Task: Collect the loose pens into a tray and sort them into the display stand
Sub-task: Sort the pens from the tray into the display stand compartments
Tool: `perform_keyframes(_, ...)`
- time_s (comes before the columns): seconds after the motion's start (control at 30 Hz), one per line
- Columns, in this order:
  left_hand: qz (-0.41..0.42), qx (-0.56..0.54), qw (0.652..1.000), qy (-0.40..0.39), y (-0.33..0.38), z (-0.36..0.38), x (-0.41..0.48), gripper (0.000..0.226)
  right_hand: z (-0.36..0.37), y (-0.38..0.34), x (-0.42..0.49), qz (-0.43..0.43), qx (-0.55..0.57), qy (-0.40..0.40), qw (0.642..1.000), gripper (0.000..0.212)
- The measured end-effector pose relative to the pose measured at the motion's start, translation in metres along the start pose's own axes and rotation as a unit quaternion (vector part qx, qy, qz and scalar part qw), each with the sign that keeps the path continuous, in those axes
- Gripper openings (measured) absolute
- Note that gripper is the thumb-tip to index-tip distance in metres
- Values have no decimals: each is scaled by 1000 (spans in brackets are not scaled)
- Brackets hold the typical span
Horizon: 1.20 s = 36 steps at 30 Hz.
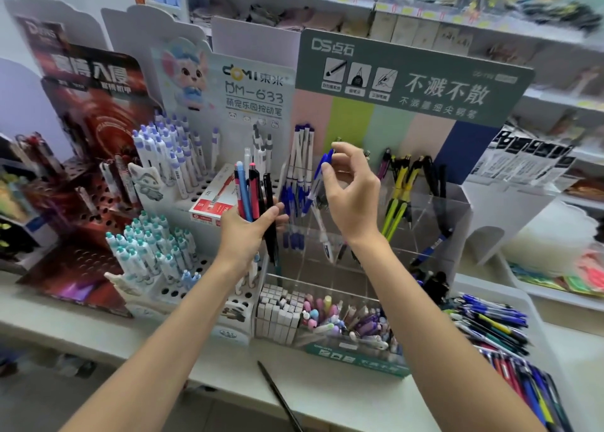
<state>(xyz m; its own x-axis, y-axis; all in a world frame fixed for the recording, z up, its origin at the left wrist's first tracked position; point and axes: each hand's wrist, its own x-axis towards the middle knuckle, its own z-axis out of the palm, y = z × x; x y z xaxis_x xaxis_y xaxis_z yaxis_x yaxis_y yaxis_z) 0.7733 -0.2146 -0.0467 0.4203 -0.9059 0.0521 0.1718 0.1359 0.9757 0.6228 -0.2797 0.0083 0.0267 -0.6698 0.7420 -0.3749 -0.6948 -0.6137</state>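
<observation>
Head view: left fingers grip several pens; right fingers pinch 1 blue pen over pen-filled stand.

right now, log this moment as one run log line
phase: sorting | left hand: grips bunch of mixed pens | right hand: pinches blue-and-white pen at clear acrylic display stand | white plastic tray: holds loose pens

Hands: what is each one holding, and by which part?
Left hand grips a bundle of mixed pens around their barrels. Right hand pinches one blue-and-white pen near its upper, blue end.
</observation>
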Motion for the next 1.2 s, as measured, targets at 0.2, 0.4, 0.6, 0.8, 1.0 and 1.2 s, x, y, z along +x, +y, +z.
perform_keyframes(0.2,13,-14,1000,-7,8,-7,-1,9,15,22,-23,-24,-78,-134,988,23)
perform_keyframes(0.4,19,-18,999,-47,15,3,-6,14,10,16,-27,-22,-107,-156,982,37)
perform_keyframes(0.6,30,17,991,-126,18,54,-5,22,-33,-2,-4,87,29,-145,985,32)
perform_keyframes(0.8,12,-14,987,-161,15,129,-16,12,-108,14,18,103,9,-30,994,23)
perform_keyframes(1.0,-34,-34,982,-181,11,170,-29,18,-197,30,63,20,-21,204,978,21)
perform_keyframes(1.2,-37,-52,977,-202,13,193,-40,21,-202,73,71,-4,-120,110,987,20)
